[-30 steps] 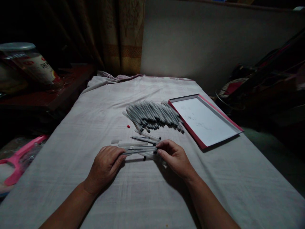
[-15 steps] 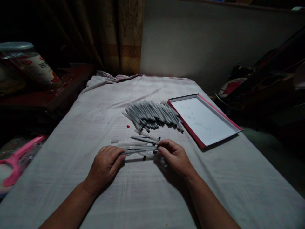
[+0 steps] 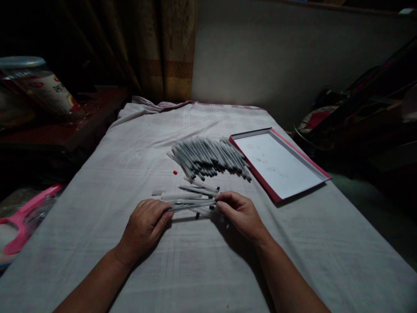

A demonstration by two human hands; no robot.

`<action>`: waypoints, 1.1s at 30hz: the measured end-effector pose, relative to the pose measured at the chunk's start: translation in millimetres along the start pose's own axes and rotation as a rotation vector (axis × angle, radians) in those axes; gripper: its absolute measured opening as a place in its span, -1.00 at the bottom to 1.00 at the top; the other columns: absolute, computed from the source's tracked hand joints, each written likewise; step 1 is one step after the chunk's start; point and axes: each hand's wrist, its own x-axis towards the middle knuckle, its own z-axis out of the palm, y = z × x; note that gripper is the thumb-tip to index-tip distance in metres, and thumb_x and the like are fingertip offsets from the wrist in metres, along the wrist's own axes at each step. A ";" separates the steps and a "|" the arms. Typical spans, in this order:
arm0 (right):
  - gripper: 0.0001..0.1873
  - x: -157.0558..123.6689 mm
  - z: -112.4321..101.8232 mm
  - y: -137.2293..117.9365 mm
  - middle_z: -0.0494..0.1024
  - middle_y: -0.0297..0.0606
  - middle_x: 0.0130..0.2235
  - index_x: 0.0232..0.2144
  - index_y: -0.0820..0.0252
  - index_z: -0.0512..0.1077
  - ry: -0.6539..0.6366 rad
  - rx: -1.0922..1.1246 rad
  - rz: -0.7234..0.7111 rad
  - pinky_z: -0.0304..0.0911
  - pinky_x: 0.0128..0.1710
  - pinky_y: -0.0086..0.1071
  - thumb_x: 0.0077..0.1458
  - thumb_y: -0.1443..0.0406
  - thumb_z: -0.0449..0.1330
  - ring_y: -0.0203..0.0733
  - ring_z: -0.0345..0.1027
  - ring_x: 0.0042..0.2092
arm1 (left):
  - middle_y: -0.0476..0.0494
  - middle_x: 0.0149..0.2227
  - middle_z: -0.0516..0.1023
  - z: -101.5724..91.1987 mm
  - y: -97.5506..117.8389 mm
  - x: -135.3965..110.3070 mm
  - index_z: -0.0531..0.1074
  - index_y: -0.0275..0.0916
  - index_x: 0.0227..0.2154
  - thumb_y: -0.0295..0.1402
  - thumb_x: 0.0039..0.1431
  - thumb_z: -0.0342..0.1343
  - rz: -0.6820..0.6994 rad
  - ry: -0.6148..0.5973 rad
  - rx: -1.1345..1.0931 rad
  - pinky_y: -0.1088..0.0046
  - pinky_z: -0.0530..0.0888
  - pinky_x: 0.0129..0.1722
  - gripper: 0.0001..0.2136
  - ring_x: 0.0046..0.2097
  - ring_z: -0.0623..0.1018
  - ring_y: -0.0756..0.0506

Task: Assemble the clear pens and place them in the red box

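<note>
My left hand (image 3: 143, 228) and my right hand (image 3: 239, 213) pinch the two ends of a clear pen (image 3: 192, 206) held level just above a white cloth-covered table (image 3: 182, 269). Under and beyond it lie a few loose pens (image 3: 199, 189) on the cloth. Farther back rests a big heap of the same grey, black-tipped pens (image 3: 208, 157). A small clear cap (image 3: 157, 192) and a tiny red bit (image 3: 175, 172) lie to the left of the loose pens.
A shallow red-edged box lid (image 3: 280, 162) with a white inside lies right of the heap. A dark side table with a plastic jar (image 3: 39, 89) stands at left, a pink handle (image 3: 22, 215) below it. Dark bags (image 3: 358, 113) sit at right. A curtain hangs behind.
</note>
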 end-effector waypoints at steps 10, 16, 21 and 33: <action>-0.94 2.2 -10.3 -4.4 0.63 -0.24 -0.35 -0.46 0.10 0.58 0.073 -0.011 -0.183 0.40 -0.18 -0.25 -0.08 0.27 0.31 -0.11 0.50 -0.25 | -0.06 -0.48 0.48 -2.7 5.3 2.6 0.39 -0.21 -0.45 -0.38 0.34 -0.11 -0.047 -0.039 -0.074 0.32 0.37 -0.24 -0.74 -0.39 0.45 -0.08; -0.78 13.3 -29.5 10.7 0.66 -0.18 -0.33 -0.38 0.15 0.60 0.330 -0.167 -0.096 0.40 -0.18 -0.16 -0.06 0.14 0.31 -0.05 0.52 -0.25 | -0.04 -0.48 0.50 -4.4 -3.0 3.3 0.41 -0.20 -0.43 -0.33 0.34 -0.07 -0.128 0.016 -0.097 0.34 0.38 -0.25 -0.76 -0.39 0.48 -0.07; -0.82 15.1 -25.2 20.2 0.65 -0.19 -0.31 -0.41 0.10 0.62 0.241 -0.455 -0.207 0.36 -0.14 -0.20 0.02 0.18 0.24 -0.06 0.51 -0.23 | -0.05 -0.40 0.55 -0.7 -4.6 2.2 0.44 -0.21 -0.30 -0.31 0.31 0.03 -0.070 0.019 -0.071 0.34 0.38 -0.21 -0.86 -0.33 0.52 -0.08; -0.76 15.0 -28.7 26.5 0.67 -0.19 -0.27 -0.33 0.07 0.61 0.299 -0.666 -0.259 0.36 -0.12 -0.20 0.12 0.21 0.13 -0.03 0.53 -0.18 | -0.07 -0.39 0.57 -0.3 -5.4 1.3 0.45 -0.19 -0.28 -0.26 0.32 0.01 -0.082 0.019 -0.052 0.34 0.42 -0.23 -0.83 -0.33 0.54 -0.09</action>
